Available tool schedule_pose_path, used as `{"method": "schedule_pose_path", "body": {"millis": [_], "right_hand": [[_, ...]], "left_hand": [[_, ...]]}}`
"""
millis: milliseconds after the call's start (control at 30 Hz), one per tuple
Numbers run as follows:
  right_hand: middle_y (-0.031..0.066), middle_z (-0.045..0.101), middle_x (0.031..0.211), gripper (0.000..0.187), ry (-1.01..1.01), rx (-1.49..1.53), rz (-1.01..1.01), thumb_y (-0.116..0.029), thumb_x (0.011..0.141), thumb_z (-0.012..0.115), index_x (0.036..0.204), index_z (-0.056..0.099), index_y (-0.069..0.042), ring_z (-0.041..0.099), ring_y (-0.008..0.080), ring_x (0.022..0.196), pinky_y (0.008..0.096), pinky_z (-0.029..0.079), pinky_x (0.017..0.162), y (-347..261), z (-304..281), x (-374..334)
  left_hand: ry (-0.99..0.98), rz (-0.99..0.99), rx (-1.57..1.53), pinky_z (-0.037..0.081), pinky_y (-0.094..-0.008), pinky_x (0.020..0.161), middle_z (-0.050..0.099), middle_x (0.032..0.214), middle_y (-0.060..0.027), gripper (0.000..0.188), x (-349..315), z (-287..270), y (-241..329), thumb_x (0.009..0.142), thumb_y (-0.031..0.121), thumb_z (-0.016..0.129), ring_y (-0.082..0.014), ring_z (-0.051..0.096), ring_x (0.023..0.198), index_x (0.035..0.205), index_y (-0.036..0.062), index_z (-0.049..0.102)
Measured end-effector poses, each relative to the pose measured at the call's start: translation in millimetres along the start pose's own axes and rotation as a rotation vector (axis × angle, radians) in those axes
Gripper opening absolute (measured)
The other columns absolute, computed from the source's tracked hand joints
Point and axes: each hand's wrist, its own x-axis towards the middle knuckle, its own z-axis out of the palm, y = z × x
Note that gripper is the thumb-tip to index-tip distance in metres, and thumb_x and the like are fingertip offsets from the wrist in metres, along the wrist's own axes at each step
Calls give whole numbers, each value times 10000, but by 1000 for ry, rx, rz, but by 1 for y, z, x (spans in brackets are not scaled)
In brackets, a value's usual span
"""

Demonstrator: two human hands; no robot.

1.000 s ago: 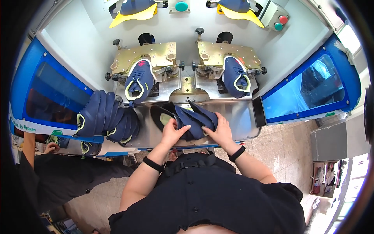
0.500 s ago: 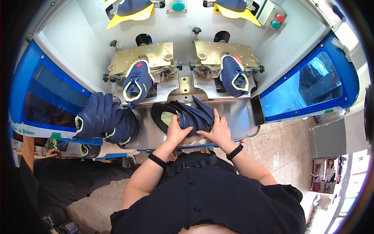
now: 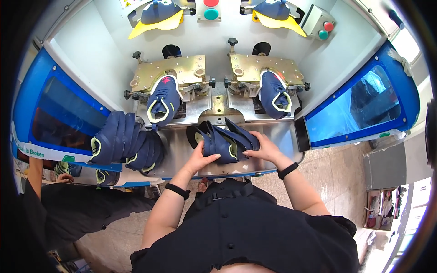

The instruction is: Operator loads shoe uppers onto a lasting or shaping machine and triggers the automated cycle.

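Between my hands, over the metal tray (image 3: pixel 176 159) at the machine's front, is a nested bunch of navy shoe uppers (image 3: pixel 221 146) with lime lining. My left hand (image 3: pixel 199 159) grips its left end, thumb along the near side. At the right end my right hand (image 3: pixel 266 148) pinches the uppers, thumb in front and fingers behind. Straight beyond, two navy shoe uppers with white edging, one on the left (image 3: pixel 164 101) and one on the right (image 3: pixel 275 96), sit on the machine's clamps, their openings toward me.
Stacked navy uppers (image 3: pixel 123 136) lie left of the tray. Blue-framed side windows (image 3: pixel 68 120) flank the machine. Yellow-and-navy forms (image 3: pixel 159 20) hang at the back, near red and green buttons (image 3: pixel 211 13). Another person's hand (image 3: pixel 64 178) is at lower left.
My hands are farther apart, the right one having moved right. The held bunch has turned and shifted slightly right; less of its pale green inside and black piece shows at the left end.
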Motion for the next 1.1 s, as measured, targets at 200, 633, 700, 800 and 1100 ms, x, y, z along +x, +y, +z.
{"method": "schedule_pose_path", "body": {"millis": [200, 633, 700, 800, 1100], "right_hand": [[232, 493, 1324, 871, 261, -238, -13, -561, 715, 793, 1382, 493, -88, 509, 414, 1213, 471, 454, 1003, -21, 0, -18], [143, 581, 1263, 467, 334, -43, -809, -176, 785, 754, 1210, 597, -66, 626, 324, 1070, 380, 535, 872, -181, 25, 0], [132, 571, 1297, 466, 261, -37, -803, -181, 823, 723, 1247, 567, -62, 626, 312, 1097, 374, 543, 866, -206, 27, 10], [120, 584, 1261, 484, 320, -80, -946, -178, 841, 715, 1280, 542, -69, 668, 292, 926, 355, 553, 768, -249, 37, 33], [129, 548, 1277, 571, 275, -149, -671, -271, 801, 750, 1289, 540, -63, 640, 308, 973, 398, 545, 816, -236, 99, 57]], "left_hand": [[328, 100, 531, 507, -330, 773, 669, 918, -111, 565, -8, 1, -17, 752, 439, 846, -189, 641, 852, 1021, 0, 613], [539, 235, 362, 518, -317, 766, 696, 912, -130, 290, -21, -36, -35, 896, 306, 718, -230, 681, 840, 918, 18, 700], [635, 220, 555, 513, -336, 696, 686, 897, -132, 285, -33, -52, -32, 880, 297, 719, -226, 671, 793, 839, 19, 673], [626, -170, 89, 535, -395, 634, 678, 963, -93, 275, -43, -86, -50, 886, 279, 700, -249, 667, 770, 1050, 78, 609], [235, 20, -937, 463, -599, 1030, 463, 1373, -112, 802, -59, -98, -2, 704, -174, 400, -366, 518, 1248, 1421, 180, 345]]}}
